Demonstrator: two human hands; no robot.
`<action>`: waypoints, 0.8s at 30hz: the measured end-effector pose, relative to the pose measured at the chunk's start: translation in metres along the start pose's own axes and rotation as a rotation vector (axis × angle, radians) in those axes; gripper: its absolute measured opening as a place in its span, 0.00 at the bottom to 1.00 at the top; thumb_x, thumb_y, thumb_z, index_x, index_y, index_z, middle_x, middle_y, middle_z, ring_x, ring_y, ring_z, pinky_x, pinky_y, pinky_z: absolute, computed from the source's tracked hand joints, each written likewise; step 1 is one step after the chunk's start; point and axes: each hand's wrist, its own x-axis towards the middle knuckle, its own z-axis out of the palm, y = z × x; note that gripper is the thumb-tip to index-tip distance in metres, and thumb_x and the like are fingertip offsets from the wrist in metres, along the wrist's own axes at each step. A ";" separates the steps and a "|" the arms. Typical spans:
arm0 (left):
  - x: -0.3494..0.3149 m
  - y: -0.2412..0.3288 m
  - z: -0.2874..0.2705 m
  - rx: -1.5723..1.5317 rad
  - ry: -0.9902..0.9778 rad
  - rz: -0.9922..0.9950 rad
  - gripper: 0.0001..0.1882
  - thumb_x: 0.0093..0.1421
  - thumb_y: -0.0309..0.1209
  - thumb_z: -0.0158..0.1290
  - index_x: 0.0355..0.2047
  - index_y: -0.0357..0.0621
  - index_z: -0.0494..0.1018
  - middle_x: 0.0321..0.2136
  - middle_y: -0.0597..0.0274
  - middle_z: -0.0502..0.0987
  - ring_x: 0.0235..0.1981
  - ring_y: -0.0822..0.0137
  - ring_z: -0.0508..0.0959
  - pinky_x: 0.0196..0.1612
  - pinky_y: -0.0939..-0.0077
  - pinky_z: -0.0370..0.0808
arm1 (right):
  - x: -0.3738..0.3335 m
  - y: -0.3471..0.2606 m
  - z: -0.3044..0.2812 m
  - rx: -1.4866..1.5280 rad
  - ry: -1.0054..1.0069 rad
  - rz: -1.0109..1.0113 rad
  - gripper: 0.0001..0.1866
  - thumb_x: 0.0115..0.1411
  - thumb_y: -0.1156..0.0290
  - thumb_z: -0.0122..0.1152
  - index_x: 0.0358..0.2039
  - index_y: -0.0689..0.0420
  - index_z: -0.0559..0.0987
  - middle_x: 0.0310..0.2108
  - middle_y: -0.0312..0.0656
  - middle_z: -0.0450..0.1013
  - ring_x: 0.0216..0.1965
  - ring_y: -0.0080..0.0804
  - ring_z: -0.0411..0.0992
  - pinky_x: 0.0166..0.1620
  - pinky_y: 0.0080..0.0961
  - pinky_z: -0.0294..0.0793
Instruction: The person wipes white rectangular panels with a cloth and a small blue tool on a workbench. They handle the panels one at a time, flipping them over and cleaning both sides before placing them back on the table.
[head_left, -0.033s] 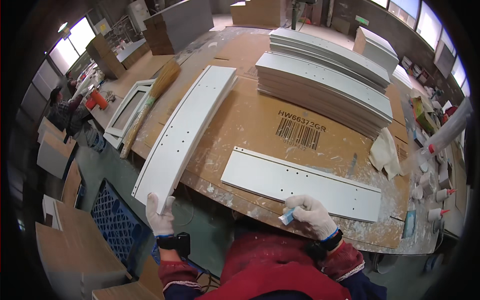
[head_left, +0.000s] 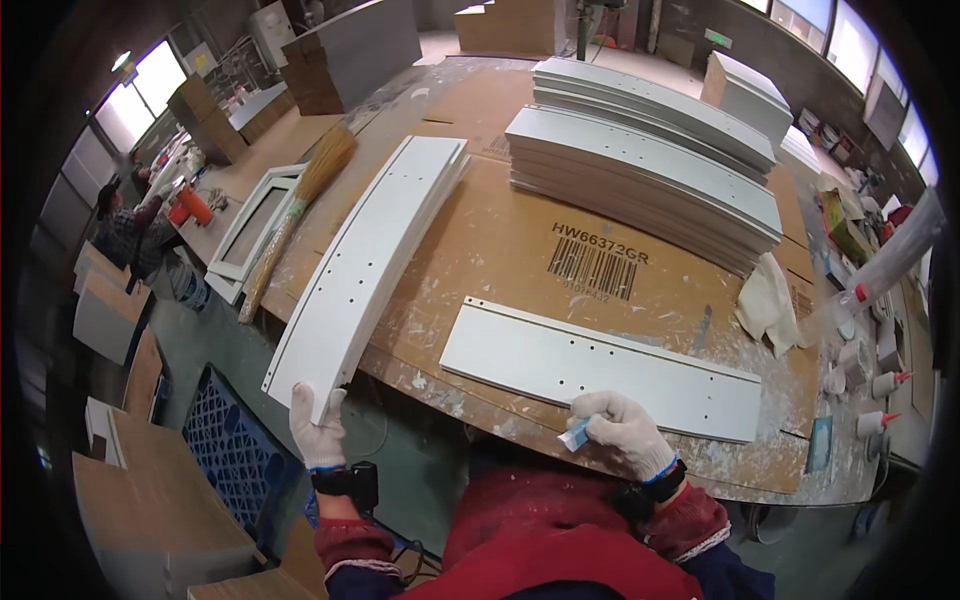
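Gloved hands first. My left hand (head_left: 318, 432) grips the near end of a long white panel (head_left: 365, 268) with holes along it, fingers wrapped up over the lower edge where it overhangs the table. My right hand (head_left: 625, 432) is closed around a small pale blue-and-white tool (head_left: 574, 436), pressed against the near edge of a flat white board (head_left: 600, 369) lying across the front of the bench. I cannot tell what kind of tool it is.

I note that both pieces rest on a cardboard-covered worktable (head_left: 480, 250) speckled with white residue. The long panel runs diagonally away from me on the left; the flat board lies crosswise on the right, the two apart.

Beyond them I see a stack of white boards (head_left: 650, 170), and a second stack (head_left: 650, 105) behind it. A straw broom (head_left: 295, 215) lies to the left of the long panel, beside a white frame (head_left: 250, 235). A crumpled white cloth (head_left: 768, 300) sits right of the flat board. A blue plastic crate (head_left: 235, 450) stands on the floor at lower left. Another person (head_left: 125, 230) works at far left.
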 end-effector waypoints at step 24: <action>-0.046 -0.004 0.103 0.780 -0.605 -0.610 0.31 0.61 0.53 0.52 0.41 0.31 0.75 0.27 0.50 0.80 0.26 0.63 0.80 0.30 0.71 0.78 | -0.023 0.003 -0.026 0.236 0.284 -0.293 0.17 0.62 0.67 0.59 0.46 0.63 0.70 0.41 0.45 0.70 0.34 0.30 0.73 0.32 0.23 0.77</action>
